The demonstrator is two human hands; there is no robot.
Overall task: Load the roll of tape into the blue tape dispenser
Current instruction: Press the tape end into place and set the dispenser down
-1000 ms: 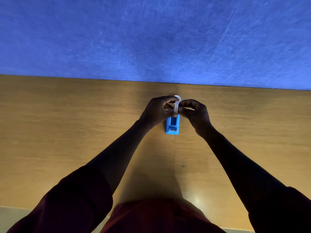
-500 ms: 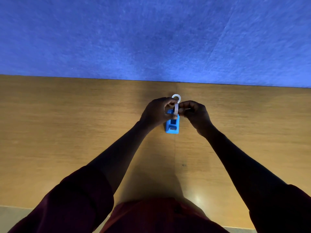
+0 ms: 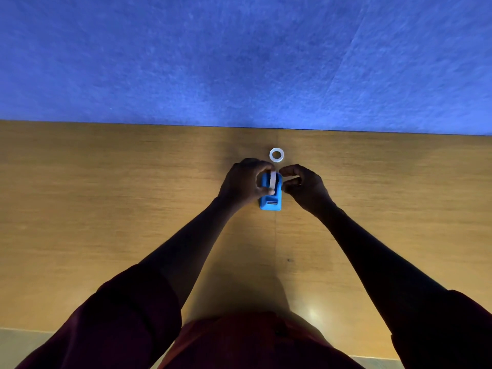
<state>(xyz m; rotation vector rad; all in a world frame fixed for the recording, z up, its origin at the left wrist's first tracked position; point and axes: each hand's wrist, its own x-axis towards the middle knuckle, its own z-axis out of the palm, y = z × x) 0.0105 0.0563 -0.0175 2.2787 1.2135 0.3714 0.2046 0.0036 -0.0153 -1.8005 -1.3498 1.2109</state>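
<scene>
The blue tape dispenser [image 3: 270,202] stands on the wooden table [image 3: 106,209], its cutter end toward me. A white roll of tape [image 3: 272,179] stands on edge in the dispenser's top slot. My left hand [image 3: 243,182] pinches the roll between thumb and forefinger from the left. My right hand [image 3: 304,189] is curled at the dispenser's right side, its fingertips against the blue body. A second white ring [image 3: 276,155] lies flat on the table just behind the dispenser, untouched.
A blue felt wall [image 3: 239,62] rises along the table's far edge. The table's near edge runs under my sleeves at the bottom. A small dark speck [image 3: 289,260] marks the wood between my forearms.
Both hands have come down toward me, lowering the roll from above the dispenser into its slot. The white ring behind, half hidden by my fingers before, is now fully in view.
</scene>
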